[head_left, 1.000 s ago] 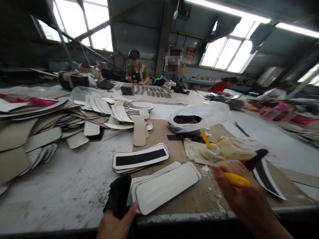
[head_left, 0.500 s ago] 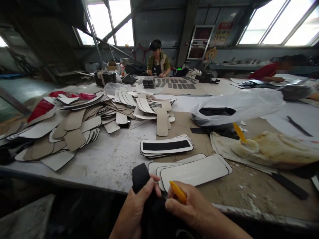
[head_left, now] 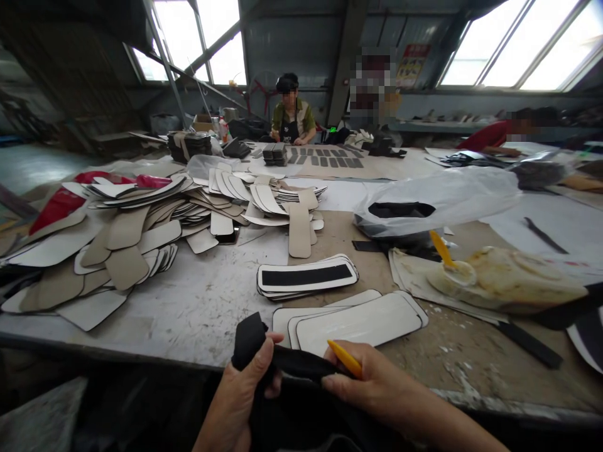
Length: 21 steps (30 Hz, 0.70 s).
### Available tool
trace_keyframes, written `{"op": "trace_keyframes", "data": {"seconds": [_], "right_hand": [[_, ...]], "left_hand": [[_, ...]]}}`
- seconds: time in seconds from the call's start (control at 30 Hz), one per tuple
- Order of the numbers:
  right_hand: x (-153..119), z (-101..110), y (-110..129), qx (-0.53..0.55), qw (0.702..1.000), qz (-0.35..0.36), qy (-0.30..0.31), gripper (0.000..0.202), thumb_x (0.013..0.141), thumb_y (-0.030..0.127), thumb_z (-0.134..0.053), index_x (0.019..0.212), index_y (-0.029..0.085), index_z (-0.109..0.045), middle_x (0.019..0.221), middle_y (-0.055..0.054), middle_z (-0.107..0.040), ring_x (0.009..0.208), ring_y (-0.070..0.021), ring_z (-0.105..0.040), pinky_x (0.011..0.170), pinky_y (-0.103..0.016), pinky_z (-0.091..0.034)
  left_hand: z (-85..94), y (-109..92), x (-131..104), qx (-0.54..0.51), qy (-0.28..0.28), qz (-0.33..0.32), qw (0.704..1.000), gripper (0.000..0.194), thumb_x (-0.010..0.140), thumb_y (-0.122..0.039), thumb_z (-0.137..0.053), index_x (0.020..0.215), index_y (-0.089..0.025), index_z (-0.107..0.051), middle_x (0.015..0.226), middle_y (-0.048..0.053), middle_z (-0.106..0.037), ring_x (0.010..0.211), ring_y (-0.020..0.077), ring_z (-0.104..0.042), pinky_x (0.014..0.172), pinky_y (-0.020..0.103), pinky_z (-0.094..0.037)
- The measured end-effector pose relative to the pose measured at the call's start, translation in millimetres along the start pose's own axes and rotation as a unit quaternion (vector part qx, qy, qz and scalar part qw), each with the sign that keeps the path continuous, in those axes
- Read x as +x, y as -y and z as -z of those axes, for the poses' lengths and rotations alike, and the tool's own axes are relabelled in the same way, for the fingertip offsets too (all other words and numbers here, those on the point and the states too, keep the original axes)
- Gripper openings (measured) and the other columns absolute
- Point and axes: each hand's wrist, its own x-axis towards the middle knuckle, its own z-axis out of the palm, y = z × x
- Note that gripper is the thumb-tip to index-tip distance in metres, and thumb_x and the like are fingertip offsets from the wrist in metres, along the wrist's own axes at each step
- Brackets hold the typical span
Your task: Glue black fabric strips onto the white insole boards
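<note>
My left hand [head_left: 252, 371] is closed around a folded black strip [head_left: 248, 339] of material at the table's front edge. From it, a larger black sheet [head_left: 301, 364] hangs down over my lap, its lower part lost in shadow. My right hand [head_left: 365, 380] pinches the far end of this sheet's edge while also keeping a pointed yellow tool [head_left: 346, 359] between thumb and fingers. Just beyond both hands lie overlapping white panels [head_left: 358, 323] with rounded corners. Behind them, a small stack of white panels [head_left: 307, 275] carries a black strip on top.
Heaps of white and beige panels [head_left: 127, 226] cover the left side. To the right are a glue-stained bag [head_left: 513, 276] with another yellow tool [head_left: 443, 248] in it and a clear plastic bag [head_left: 443, 198]. One person [head_left: 293, 116] works across the table, another in red [head_left: 487, 135] further right.
My hands have moved apart, the right one rightward, so the black sheet's edge now stretches between them. The whole view has shifted slightly to the right.
</note>
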Motion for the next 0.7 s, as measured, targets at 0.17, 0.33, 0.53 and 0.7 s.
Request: {"op": "trace_keyframes", "data": {"seconds": [0.17,0.33,0.53,0.7], "right_hand": [[-7,20,-2,-0.020,0.999,-0.032,0.028,0.014,0.074,0.021,-0.054,0.080,0.011,-0.047,0.067,0.002,-0.040,0.059,-0.0057,-0.033,0.050,-0.016,-0.027],[-13,41,0,-0.109,0.992,-0.045,0.046,0.014,0.073,0.020,-0.054,0.085,0.012,-0.053,0.075,0.001,-0.048,0.066,-0.0068,-0.040,0.056,-0.016,-0.032],[-19,66,-12,-0.131,0.987,-0.059,0.073,0.033,0.082,0.043,-0.050,0.080,0.011,-0.050,0.067,0.001,-0.040,0.061,-0.0068,-0.033,0.054,-0.018,-0.029],[-19,79,-28,-0.215,0.975,-0.054,0.012,0.031,0.085,0.040,-0.043,0.073,0.012,-0.045,0.068,0.000,-0.042,0.062,-0.0086,-0.036,0.058,-0.021,-0.031]], "left_hand": [[2.6,-3,-2,0.005,0.020,0.063,0.998,0.052,0.066,-0.044,-0.070,0.103,-0.010,-0.056,0.057,-0.002,-0.046,0.049,0.0030,-0.037,0.048,0.015,-0.029],[12.5,-5,-1,0.084,0.077,0.089,0.990,0.048,0.061,-0.031,-0.073,0.100,-0.009,-0.057,0.087,0.009,-0.063,0.074,0.0172,-0.057,0.070,0.027,-0.045],[23.9,-7,0,0.138,0.122,0.123,0.975,0.035,0.062,-0.030,-0.073,0.086,-0.009,-0.058,0.078,0.008,-0.063,0.070,0.0175,-0.057,0.067,0.028,-0.044],[0.0,-12,1,0.081,0.076,0.108,0.988,0.038,0.062,-0.027,-0.073,0.092,-0.008,-0.059,0.083,0.010,-0.065,0.077,0.0215,-0.061,0.075,0.032,-0.047]]}}
